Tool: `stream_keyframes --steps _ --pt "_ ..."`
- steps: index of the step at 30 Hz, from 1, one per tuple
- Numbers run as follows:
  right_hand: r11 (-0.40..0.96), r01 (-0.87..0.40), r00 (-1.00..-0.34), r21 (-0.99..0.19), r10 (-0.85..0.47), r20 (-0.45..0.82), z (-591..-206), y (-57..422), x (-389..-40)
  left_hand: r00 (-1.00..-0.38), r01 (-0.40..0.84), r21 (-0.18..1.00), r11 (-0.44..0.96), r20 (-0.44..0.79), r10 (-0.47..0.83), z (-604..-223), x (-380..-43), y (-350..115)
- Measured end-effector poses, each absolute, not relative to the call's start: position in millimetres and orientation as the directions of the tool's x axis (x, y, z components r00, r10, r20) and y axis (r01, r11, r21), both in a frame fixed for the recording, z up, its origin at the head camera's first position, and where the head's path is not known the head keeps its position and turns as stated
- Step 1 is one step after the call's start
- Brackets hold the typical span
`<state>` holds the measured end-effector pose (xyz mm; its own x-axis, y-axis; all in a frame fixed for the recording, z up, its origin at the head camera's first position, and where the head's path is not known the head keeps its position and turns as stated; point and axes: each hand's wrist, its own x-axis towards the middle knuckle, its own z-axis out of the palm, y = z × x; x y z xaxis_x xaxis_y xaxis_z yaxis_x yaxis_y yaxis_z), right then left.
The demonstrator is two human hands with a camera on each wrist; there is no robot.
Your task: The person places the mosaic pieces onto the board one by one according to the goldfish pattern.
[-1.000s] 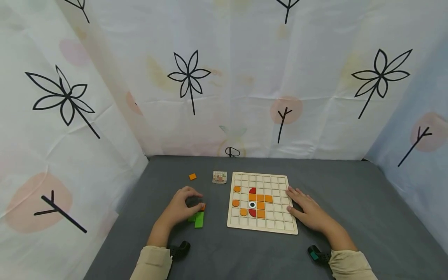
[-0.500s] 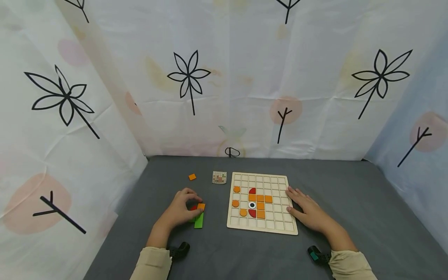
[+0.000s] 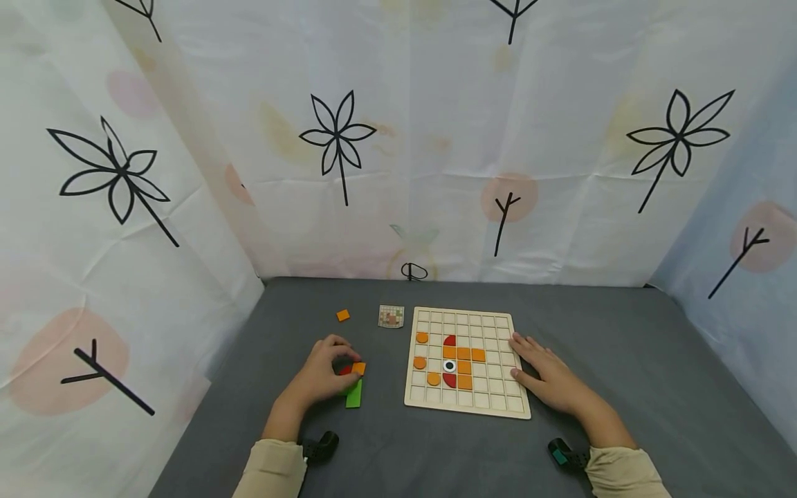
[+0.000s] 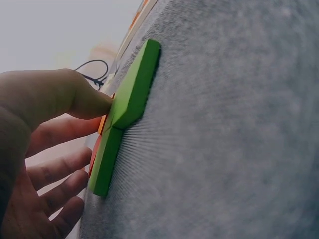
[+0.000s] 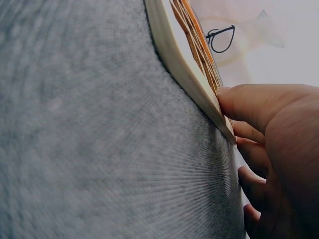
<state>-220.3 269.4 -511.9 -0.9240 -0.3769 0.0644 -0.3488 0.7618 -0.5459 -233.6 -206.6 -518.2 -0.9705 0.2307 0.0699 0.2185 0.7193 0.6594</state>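
My left hand point(image 3: 320, 370) pinches an orange square tile point(image 3: 358, 369) between thumb and index finger, low over a small group of pieces. Beneath and beside it lie green pieces point(image 3: 353, 395) and a red piece point(image 3: 345, 371), partly hidden by the fingers. In the left wrist view, two green pieces point(image 4: 134, 89) touch end to end on the cloth. My right hand point(image 3: 551, 373) rests with extended fingers on the right edge of a wooden grid board point(image 3: 498, 380). On the board sit orange squares point(image 3: 463, 366), orange discs point(image 3: 420, 362), red quarter-round pieces point(image 3: 450, 380) and an eye piece point(image 3: 450, 366).
A small printed pattern card point(image 3: 391, 317) lies left of the board's far corner. Farther left is a loose orange square point(image 3: 343, 315). Grey cloth point(image 3: 436, 456) covers the table, and a patterned curtain point(image 3: 436, 138) hangs behind it.
The orange tile at my left fingertips has shifted slightly and shows more fully. A red piece has come into view beside the thumb. The right hand and the board stay put.
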Motion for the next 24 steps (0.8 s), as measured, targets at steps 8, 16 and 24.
stream_keyframes --steps 8,16,24 --pt "0.757 -0.353 -0.923 -0.549 -0.379 0.070 -512.9 270.1 -221.5 -0.970 0.231 0.645 0.728 0.095 0.223 -520.8 -234.6 -204.7" --pt "0.755 -0.354 -0.922 -0.552 -0.381 0.072 -513.1 269.7 -221.8 -0.970 0.232 0.647 0.726 0.100 0.221 -517.3 -232.8 -203.4" --pt "0.751 -0.358 -0.921 -0.555 -0.382 0.078 -512.5 269.2 -221.5 -0.972 0.220 0.650 0.727 0.088 0.216 -516.8 -233.4 -203.6"
